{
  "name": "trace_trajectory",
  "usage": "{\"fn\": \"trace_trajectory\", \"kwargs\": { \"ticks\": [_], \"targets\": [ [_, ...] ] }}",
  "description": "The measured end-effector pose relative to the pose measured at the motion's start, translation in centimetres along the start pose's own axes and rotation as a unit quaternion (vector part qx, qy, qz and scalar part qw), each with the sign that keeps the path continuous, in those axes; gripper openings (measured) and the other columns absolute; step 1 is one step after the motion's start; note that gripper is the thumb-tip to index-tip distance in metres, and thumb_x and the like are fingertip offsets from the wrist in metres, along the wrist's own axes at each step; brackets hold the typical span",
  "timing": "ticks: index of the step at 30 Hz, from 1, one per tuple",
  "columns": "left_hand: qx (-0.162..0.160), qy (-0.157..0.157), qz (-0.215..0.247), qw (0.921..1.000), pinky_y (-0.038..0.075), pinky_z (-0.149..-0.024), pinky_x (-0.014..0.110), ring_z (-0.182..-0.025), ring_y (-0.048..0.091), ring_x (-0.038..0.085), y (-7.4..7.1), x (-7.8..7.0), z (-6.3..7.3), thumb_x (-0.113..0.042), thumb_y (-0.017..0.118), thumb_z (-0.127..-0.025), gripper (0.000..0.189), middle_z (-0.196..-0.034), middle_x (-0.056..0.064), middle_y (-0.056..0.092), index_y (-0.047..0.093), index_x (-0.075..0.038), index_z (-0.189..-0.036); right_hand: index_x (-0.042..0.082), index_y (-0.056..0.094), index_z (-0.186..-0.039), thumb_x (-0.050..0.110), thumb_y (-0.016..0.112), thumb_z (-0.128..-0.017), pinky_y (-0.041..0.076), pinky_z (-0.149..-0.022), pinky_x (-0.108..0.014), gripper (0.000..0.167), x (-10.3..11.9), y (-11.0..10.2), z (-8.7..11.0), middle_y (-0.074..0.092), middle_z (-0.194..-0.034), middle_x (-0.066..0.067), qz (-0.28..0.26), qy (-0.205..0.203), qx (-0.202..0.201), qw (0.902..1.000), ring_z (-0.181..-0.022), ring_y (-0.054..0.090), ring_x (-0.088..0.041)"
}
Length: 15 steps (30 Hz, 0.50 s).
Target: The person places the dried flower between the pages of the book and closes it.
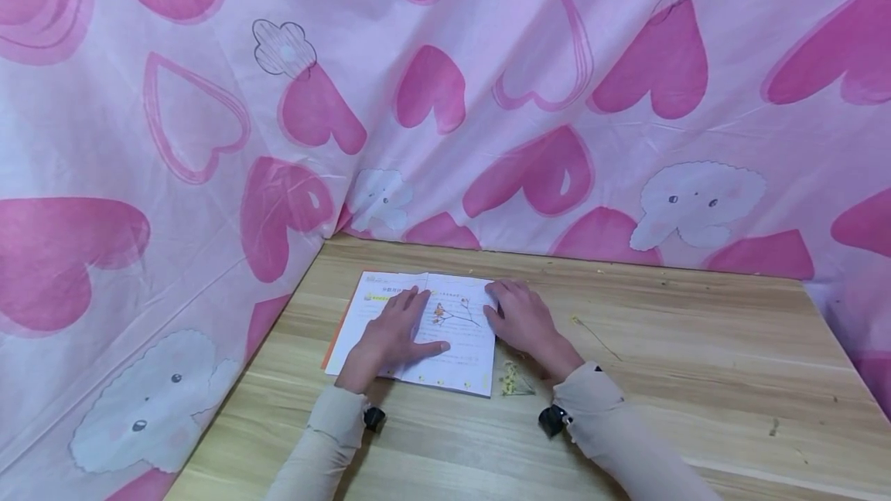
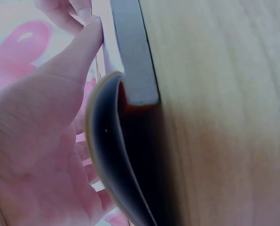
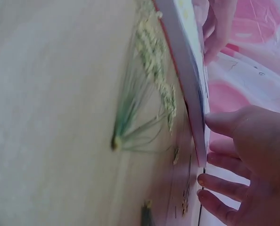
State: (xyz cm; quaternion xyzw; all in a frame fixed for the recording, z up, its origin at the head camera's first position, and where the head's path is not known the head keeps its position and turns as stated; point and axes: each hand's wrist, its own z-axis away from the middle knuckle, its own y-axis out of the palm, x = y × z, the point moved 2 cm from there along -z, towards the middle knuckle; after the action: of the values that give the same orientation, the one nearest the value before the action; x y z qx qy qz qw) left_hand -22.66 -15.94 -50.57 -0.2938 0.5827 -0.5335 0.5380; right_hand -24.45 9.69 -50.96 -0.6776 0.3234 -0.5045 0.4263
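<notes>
An open book (image 1: 455,369) with printed pages lies on the table. On its right page is a thin branching sprig (image 1: 455,317) with small orange blooms. My left hand (image 1: 398,331) lies over the inner part of the book, fingers extended and thumb pointing toward the right page. Seen from the left wrist, a bowed left leaf or cover (image 2: 98,136) curves up beside the thick page block (image 2: 134,52). At the right page's outer edge is my right hand (image 1: 525,319), its fingers spread and thumb tip touching the book's edge in the right wrist view.
Right of the book's lower corner lies a cluster of small yellowish dried flowers (image 1: 513,381) with thin green stems. Farther right is a single long-stemmed sprig (image 1: 595,336). Small plant bits (image 1: 774,427) dot the wooden table (image 1: 696,362). A pink heart-patterned curtain (image 1: 431,168) borders the table's back and left.
</notes>
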Motion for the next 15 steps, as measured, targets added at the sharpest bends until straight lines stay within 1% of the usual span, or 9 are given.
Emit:
{"fn": "trace_trajectory", "kwargs": {
  "ticks": [1, 3, 5, 8, 10, 12, 14, 15],
  "targets": [
    [-0.001, 0.0, -0.001, 1.0, 0.047, -0.113, 0.072, -0.166, 0.027, 0.038, 0.0, 0.0, 0.0, -0.078, 0.073, -0.087, 0.112, -0.181, 0.01, 0.025, 0.028, -0.021, -0.173, 0.009, 0.068, -0.143, 0.032, 0.073, -0.104, 0.052, -0.11, -0.058, 0.046, -0.3, -0.1, 0.0, 0.066, -0.149, -0.012, 0.008, -0.006, 0.006, 0.9999, -0.141, 0.058, -0.034],
    [-0.001, -0.001, -0.003, 1.0, 0.046, -0.114, 0.072, -0.166, 0.026, 0.038, 0.0, 0.0, 0.0, -0.079, 0.072, -0.087, 0.112, -0.181, 0.01, 0.024, 0.027, -0.022, -0.173, 0.008, 0.065, -0.149, 0.035, 0.073, -0.104, 0.05, -0.113, -0.061, 0.053, -0.7, -0.2, 0.0, 0.062, -0.156, -0.012, 0.021, -0.016, 0.018, 0.9995, -0.146, 0.054, -0.036],
    [-0.002, -0.001, -0.005, 1.0, 0.046, -0.115, 0.072, -0.167, 0.025, 0.038, 0.2, 0.0, 0.0, -0.08, 0.071, -0.088, 0.112, -0.181, 0.009, 0.024, 0.027, -0.023, -0.173, 0.01, 0.064, -0.151, 0.038, 0.071, -0.105, 0.048, -0.114, -0.063, 0.054, -1.0, -0.1, 0.1, 0.059, -0.16, -0.011, 0.029, -0.018, 0.03, 0.999, -0.149, 0.052, -0.036],
    [-0.002, 0.0, -0.013, 0.9999, 0.043, -0.119, 0.07, -0.167, 0.024, 0.038, 0.3, -0.2, 0.1, -0.081, 0.069, -0.089, 0.111, -0.182, 0.009, 0.022, 0.025, -0.023, -0.174, 0.012, 0.064, -0.151, 0.04, 0.071, -0.105, 0.048, -0.113, -0.065, 0.055, -1.4, -0.2, 0.2, 0.056, -0.163, -0.01, 0.032, -0.02, 0.037, 0.9986, -0.15, 0.051, -0.037],
    [-0.007, 0.004, -0.02, 0.9998, 0.038, -0.123, 0.069, -0.167, 0.024, 0.039, 0.3, -0.3, 0.2, -0.08, 0.068, -0.089, 0.11, -0.181, 0.011, 0.023, 0.027, -0.021, -0.173, 0.014, 0.062, -0.153, 0.041, 0.071, -0.105, 0.047, -0.114, -0.065, 0.056, -1.6, -0.4, 0.3, 0.054, -0.165, -0.009, 0.027, -0.02, 0.046, 0.9984, -0.152, 0.049, -0.038],
    [-0.015, 0.005, -0.032, 0.9994, 0.03, -0.129, 0.069, -0.167, 0.023, 0.039, 0.3, -0.5, 0.3, -0.078, 0.069, -0.09, 0.11, -0.181, 0.013, 0.024, 0.029, -0.018, -0.172, 0.014, 0.06, -0.155, 0.041, 0.071, -0.105, 0.045, -0.115, -0.065, 0.058, -1.8, -0.5, 0.3, 0.052, -0.167, -0.008, 0.013, -0.025, 0.055, 0.9981, -0.154, 0.048, -0.039],
    [-0.034, 0.011, -0.041, 0.9985, 0.022, -0.131, 0.069, -0.167, 0.023, 0.042, 0.2, -0.9, 0.5, -0.073, 0.074, -0.09, 0.107, -0.179, 0.017, 0.028, 0.034, -0.014, -0.17, 0.015, 0.057, -0.158, 0.041, 0.07, -0.105, 0.043, -0.117, -0.066, 0.06, -2.0, -0.5, 0.4, 0.048, -0.17, -0.008, -0.003, -0.029, 0.067, 0.9973, -0.155, 0.045, -0.04],
    [-0.049, 0.017, -0.048, 0.9975, 0.02, -0.132, 0.07, -0.166, 0.025, 0.043, 0.1, -1.1, 0.5, -0.07, 0.077, -0.089, 0.104, -0.177, 0.018, 0.032, 0.039, -0.012, -0.167, 0.015, 0.055, -0.159, 0.041, 0.069, -0.106, 0.042, -0.117, -0.066, 0.061, -2.1, -0.6, 0.4, 0.047, -0.171, -0.007, -0.009, -0.03, 0.073, 0.9968, -0.156, 0.044, -0.041]
  ]
}}
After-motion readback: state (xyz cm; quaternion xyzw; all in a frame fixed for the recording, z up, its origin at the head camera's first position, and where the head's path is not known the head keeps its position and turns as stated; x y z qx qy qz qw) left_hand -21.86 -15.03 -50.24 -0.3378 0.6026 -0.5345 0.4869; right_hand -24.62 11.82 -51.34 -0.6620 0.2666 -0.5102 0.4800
